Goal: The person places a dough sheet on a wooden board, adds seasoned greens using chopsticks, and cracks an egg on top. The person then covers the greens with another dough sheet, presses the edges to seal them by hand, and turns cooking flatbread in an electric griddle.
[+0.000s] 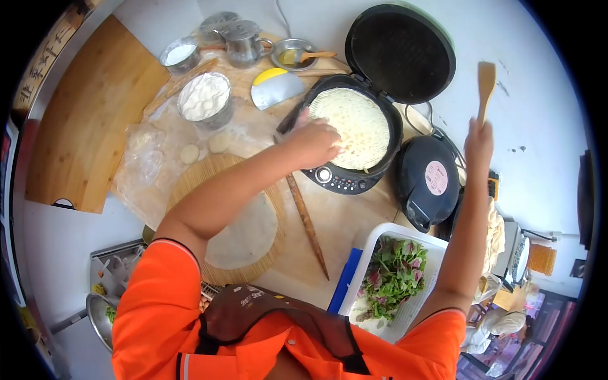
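Observation:
My left hand (311, 144) reaches over the left side of a round electric griddle (342, 182) with its lid raised. Its bent fingers are closed at the edge of a pale, brown-spotted flatbread (361, 126) that covers the hot plate; the fingertips are partly hidden. Off to the right, my right hand (479, 142) is wrapped round the handle of a wooden spatula (486, 82), held upright away from the griddle. Below my left forearm, a thin round sheet of dough (247, 237) lies on a round slatted board (190, 183). A tapered rolling pin (307, 228) rests beside it.
A white basket (361, 278) of leafy greens stands near my body. Right of the griddle sits a closed black appliance (425, 174). Behind are a flour bowl (206, 117), a yellow-handled scraper (277, 88), a metal pitcher (242, 47) and an oil bowl with brush (292, 45).

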A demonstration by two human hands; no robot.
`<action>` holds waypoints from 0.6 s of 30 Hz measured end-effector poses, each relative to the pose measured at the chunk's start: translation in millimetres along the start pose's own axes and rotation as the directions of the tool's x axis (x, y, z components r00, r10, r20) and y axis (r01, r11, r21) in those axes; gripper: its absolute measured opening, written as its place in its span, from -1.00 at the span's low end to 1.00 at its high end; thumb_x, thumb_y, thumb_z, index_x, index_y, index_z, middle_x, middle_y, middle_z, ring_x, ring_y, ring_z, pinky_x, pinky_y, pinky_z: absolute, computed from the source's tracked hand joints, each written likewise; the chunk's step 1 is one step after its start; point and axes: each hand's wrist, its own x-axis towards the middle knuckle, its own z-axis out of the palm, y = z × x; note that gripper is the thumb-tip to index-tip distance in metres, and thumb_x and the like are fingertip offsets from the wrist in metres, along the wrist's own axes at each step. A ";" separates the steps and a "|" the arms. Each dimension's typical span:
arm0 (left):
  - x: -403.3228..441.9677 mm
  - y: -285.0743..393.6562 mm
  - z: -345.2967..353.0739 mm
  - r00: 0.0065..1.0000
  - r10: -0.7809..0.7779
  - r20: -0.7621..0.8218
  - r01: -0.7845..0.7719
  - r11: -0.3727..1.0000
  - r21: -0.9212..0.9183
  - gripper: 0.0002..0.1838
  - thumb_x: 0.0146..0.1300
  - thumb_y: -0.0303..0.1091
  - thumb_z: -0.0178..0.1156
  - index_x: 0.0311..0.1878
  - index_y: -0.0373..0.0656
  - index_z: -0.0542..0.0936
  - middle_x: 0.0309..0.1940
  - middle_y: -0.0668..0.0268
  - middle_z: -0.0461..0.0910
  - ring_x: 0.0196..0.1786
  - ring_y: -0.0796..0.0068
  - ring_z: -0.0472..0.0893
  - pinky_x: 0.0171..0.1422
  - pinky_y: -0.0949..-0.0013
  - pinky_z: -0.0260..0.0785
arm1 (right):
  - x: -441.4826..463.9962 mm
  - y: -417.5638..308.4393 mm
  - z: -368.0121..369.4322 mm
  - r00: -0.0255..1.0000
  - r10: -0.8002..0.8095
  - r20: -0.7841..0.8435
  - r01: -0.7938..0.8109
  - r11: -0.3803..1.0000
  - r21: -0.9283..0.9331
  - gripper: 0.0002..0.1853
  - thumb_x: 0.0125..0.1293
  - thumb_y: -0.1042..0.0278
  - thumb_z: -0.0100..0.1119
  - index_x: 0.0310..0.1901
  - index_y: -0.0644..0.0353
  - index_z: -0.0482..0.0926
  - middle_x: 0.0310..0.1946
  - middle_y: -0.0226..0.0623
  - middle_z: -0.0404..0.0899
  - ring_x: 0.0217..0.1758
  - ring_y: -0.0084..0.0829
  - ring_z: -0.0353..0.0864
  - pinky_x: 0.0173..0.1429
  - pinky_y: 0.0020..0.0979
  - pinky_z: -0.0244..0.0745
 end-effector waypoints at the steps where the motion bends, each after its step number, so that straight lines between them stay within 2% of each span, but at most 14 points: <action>1: -5.2 -5.3 -8.9 0.997 0.019 -0.073 -0.024 0.998 -0.063 -0.66 0.37 -0.10 0.14 0.01 -0.14 0.65 0.09 0.22 0.62 0.37 0.16 0.40 0.53 -0.16 -0.06 | 23.2 -12.9 -6.0 0.974 0.172 0.145 -0.194 0.968 0.159 -0.66 0.48 0.12 0.04 -0.21 0.31 0.46 -0.42 -0.05 0.59 -0.40 -0.21 0.61 -0.27 -0.17 0.47; 2: -11.2 -10.4 -19.2 0.989 0.032 -0.146 -0.050 0.991 -0.122 -0.68 0.37 -0.15 0.15 0.02 -0.15 0.65 0.08 0.23 0.64 0.36 0.17 0.41 0.53 -0.10 -0.02 | 52.2 3.0 9.8 0.982 0.128 0.139 -0.166 0.938 0.306 -0.69 0.46 0.17 0.02 -0.15 0.31 0.52 -0.36 -0.17 0.65 -0.38 -0.40 0.63 -0.21 -0.28 0.52; 4: -30.6 -13.1 -44.5 0.970 0.038 -0.241 -0.067 0.991 -0.112 -0.70 0.36 -0.23 0.16 0.05 -0.15 0.64 0.12 0.22 0.62 0.34 0.18 0.43 0.50 -0.02 0.03 | 92.9 -0.9 22.4 0.993 0.064 0.104 -0.089 0.959 0.267 -0.66 0.41 0.21 0.01 0.00 0.32 0.57 -0.21 -0.17 0.71 -0.32 -0.38 0.65 -0.12 -0.33 0.53; 7: -67.5 -19.8 -78.0 0.959 0.011 -0.283 -0.055 0.987 -0.148 -0.69 0.35 -0.31 0.15 0.12 -0.13 0.62 0.19 0.21 0.58 0.35 0.19 0.44 0.53 -0.01 0.01 | 148.2 13.9 57.1 0.992 0.005 0.123 -0.048 0.935 0.350 -0.63 0.42 0.20 -0.02 0.07 0.28 0.57 -0.19 -0.19 0.70 -0.31 -0.39 0.66 -0.14 -0.33 0.53; 8: -80.9 -22.8 -86.3 0.960 -0.008 -0.281 -0.042 0.984 -0.172 -0.68 0.36 -0.33 0.14 0.14 -0.12 0.61 0.21 0.21 0.57 0.36 0.20 0.43 0.54 -0.03 -0.01 | 149.2 10.3 60.2 0.987 0.026 0.158 -0.083 0.928 0.363 -0.63 0.42 0.21 -0.04 0.09 0.26 0.56 -0.19 -0.19 0.70 -0.30 -0.39 0.66 -0.14 -0.33 0.53; 10: -108.2 -26.3 -99.2 0.959 -0.117 -0.259 0.079 0.985 -0.152 -0.67 0.35 -0.36 0.13 0.16 -0.12 0.59 0.23 0.21 0.56 0.39 0.19 0.41 0.58 -0.04 -0.08 | 152.1 -2.2 62.7 0.971 0.063 0.231 -0.150 0.912 0.381 -0.62 0.43 0.22 -0.07 0.13 0.21 0.56 -0.18 -0.20 0.70 -0.29 -0.40 0.66 -0.15 -0.33 0.53; 13: -141.0 -35.3 -101.3 0.942 -0.202 -0.267 0.173 0.976 -0.129 -0.67 0.35 -0.35 0.15 0.16 -0.11 0.59 0.22 0.22 0.57 0.41 0.19 0.40 0.60 -0.08 -0.13 | 131.4 -22.0 50.0 0.968 0.195 0.157 -0.237 0.919 0.317 -0.62 0.44 0.19 -0.08 0.15 0.13 0.57 -0.23 -0.22 0.70 -0.24 -0.45 0.66 -0.12 -0.36 0.52; 14: -147.1 -38.7 -100.5 0.936 -0.216 -0.278 0.187 0.974 -0.125 -0.67 0.34 -0.34 0.16 0.15 -0.10 0.60 0.21 0.22 0.57 0.40 0.19 0.41 0.60 -0.10 -0.13 | 124.7 -23.1 46.9 0.973 0.201 0.114 -0.223 0.944 0.243 -0.58 0.46 0.06 -0.10 0.15 0.09 0.57 -0.23 -0.24 0.71 -0.15 -0.40 0.67 -0.01 -0.31 0.51; 17: -159.0 -48.2 -89.9 0.939 -0.228 -0.256 0.189 0.968 -0.166 -0.67 0.34 -0.36 0.15 0.16 -0.10 0.59 0.23 0.23 0.56 0.42 0.20 0.40 0.61 -0.10 -0.16 | 106.8 -22.6 39.0 0.991 0.128 0.031 -0.128 0.992 0.002 -0.49 0.47 -0.10 -0.14 0.10 0.11 0.60 -0.20 -0.23 0.73 -0.04 -0.24 0.68 0.10 -0.21 0.48; 18: -159.6 -48.2 -87.3 0.941 -0.225 -0.253 0.184 0.967 -0.175 -0.67 0.34 -0.36 0.15 0.15 -0.10 0.59 0.23 0.23 0.56 0.42 0.21 0.39 0.61 -0.10 -0.17 | 109.1 -11.9 46.1 0.998 0.056 0.037 -0.055 0.998 -0.031 -0.41 0.47 -0.21 -0.18 0.06 0.14 0.62 -0.14 -0.16 0.72 0.05 -0.06 0.65 0.17 -0.13 0.45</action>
